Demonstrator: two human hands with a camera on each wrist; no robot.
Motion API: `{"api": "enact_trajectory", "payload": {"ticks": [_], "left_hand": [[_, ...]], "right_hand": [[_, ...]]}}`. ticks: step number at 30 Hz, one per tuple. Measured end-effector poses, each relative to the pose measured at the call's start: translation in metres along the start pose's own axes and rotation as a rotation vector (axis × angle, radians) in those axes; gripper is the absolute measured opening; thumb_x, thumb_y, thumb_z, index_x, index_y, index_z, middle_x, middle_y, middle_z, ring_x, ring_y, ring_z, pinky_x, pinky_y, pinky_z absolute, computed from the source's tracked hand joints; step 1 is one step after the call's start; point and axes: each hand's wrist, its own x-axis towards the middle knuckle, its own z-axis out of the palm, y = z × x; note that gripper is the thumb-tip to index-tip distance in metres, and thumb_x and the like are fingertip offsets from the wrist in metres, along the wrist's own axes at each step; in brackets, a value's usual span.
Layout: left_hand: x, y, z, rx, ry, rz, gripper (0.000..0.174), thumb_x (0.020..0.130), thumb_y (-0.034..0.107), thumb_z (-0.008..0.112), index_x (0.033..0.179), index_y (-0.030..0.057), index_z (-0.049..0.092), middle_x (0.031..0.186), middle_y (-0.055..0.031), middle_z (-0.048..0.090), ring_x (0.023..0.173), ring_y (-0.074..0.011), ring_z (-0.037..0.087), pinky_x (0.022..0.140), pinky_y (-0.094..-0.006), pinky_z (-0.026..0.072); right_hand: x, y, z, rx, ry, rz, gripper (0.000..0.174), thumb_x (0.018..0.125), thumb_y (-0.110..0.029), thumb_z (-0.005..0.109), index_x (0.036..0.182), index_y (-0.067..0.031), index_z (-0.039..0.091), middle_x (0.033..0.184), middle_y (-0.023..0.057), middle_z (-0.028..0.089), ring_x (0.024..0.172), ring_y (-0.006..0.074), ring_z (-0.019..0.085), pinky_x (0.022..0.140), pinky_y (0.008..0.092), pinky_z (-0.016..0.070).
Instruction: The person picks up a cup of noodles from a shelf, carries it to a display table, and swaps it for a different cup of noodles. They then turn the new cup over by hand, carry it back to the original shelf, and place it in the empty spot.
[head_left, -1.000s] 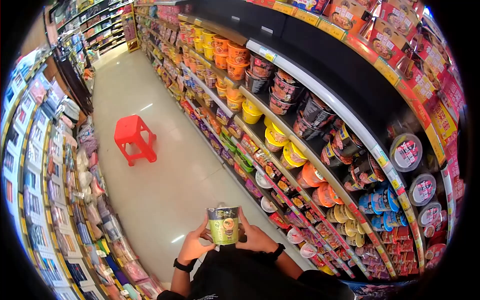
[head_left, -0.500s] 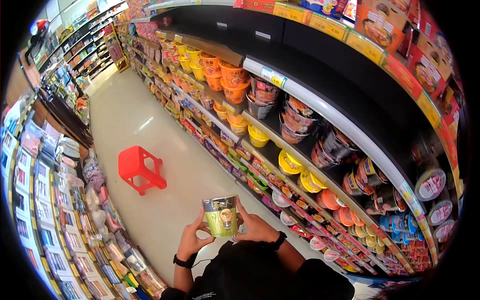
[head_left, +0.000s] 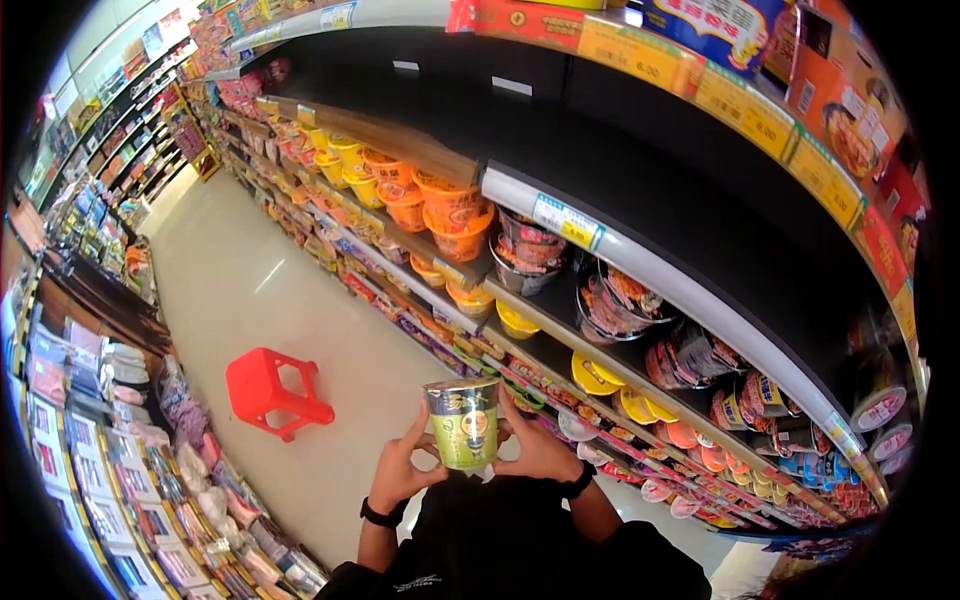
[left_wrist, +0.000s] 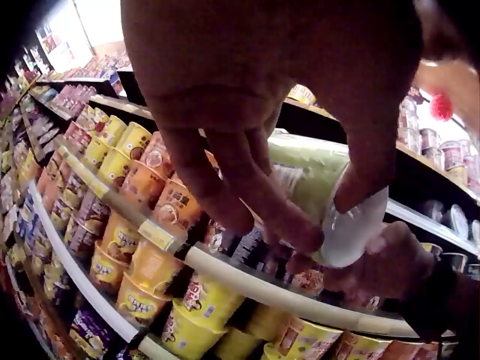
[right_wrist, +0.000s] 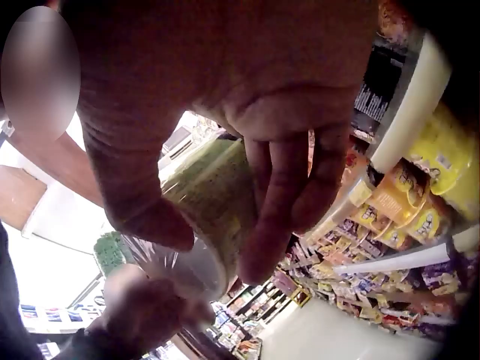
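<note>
A green instant noodle cup (head_left: 468,438) with a dark band round its top is held upright between both hands in the head view. My left hand (head_left: 402,470) grips one side of it, thumb low and fingers along the wall. On the opposite side my right hand (head_left: 542,456) grips it the same way. In the left wrist view the thumb presses by the cup's whitish base (left_wrist: 352,229). Clear wrap glints on the cup (right_wrist: 214,180) in the right wrist view.
Shelves of noodle tubs (head_left: 455,215) in orange, yellow and black run along the right, with a shelf edge (head_left: 650,270) at mid height. A red stool (head_left: 275,390) stands on the aisle floor (head_left: 270,275). Racks of packaged goods (head_left: 130,480) line the left.
The shelves look larger and the view has turned, with the stool lower in it. Both hands keep hold of the noodle cup, which now sits slightly higher and further right.
</note>
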Motion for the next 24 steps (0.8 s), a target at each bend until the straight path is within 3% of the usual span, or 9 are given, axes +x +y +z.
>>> {"api": "enact_trajectory", "payload": {"ticks": [4,7,9,14,24], "left_hand": [[0.05,-0.016,-0.026,-0.033,-0.085,0.071,0.11,0.068,0.007,0.079,0.162,0.0137,0.023,0.097,-0.0118,0.075,0.081,-0.0222,0.073,0.083,-0.0317,0.0556],[0.094,-0.01,-0.056,-0.046,-0.137,0.128,0.108,0.07,0.006,0.077,0.163,0.0167,0.023,0.096,-0.0106,0.073,0.08,-0.0225,0.072,0.082,-0.0316,0.055],[0.119,-0.021,-0.076,-0.042,-0.157,0.188,0.108,0.07,0.005,0.077,0.163,0.0178,0.023,0.096,-0.0102,0.073,0.08,-0.0231,0.071,0.082,-0.0315,0.0548],[0.167,-0.042,-0.159,-0.029,-0.113,0.305,0.107,0.07,0.004,0.077,0.162,0.0149,0.024,0.098,-0.0104,0.073,0.08,-0.024,0.071,0.08,-0.0325,0.0552],[0.198,-0.119,-0.303,-0.082,0.017,0.249,0.108,0.068,0.004,0.079,0.162,0.0126,0.025,0.097,-0.0105,0.073,0.08,-0.0245,0.071,0.08,-0.0322,0.0551]], "right_hand": [[0.025,-0.01,-0.006,-0.061,0.147,0.05,0.126,0.076,-0.016,0.08,0.161,-0.0065,-0.012,0.11,0.0186,0.07,0.092,0.0271,0.068,0.089,0.0355,0.0515],[0.054,-0.007,-0.01,-0.032,0.231,0.159,0.129,0.073,-0.019,0.082,0.161,-0.0058,-0.012,0.129,0.02,0.065,0.115,0.0268,0.066,0.102,0.0341,0.0461],[0.08,-0.021,-0.01,-0.197,0.353,0.019,0.127,0.072,-0.013,0.083,0.161,-0.0032,-0.006,0.122,0.0206,0.067,0.105,0.0294,0.069,0.096,0.0368,0.0508],[0.174,-0.033,0.004,-0.125,0.411,-0.041,0.128,0.071,-0.013,0.084,0.161,-0.0015,-0.006,0.117,0.0197,0.07,0.106,0.0285,0.069,0.097,0.0373,0.0506],[0.348,-0.089,0.048,-0.265,0.282,-0.119,0.126,0.073,-0.011,0.081,0.162,-0.0069,-0.009,0.124,0.0208,0.068,0.11,0.0294,0.068,0.096,0.0368,0.0508]]}}
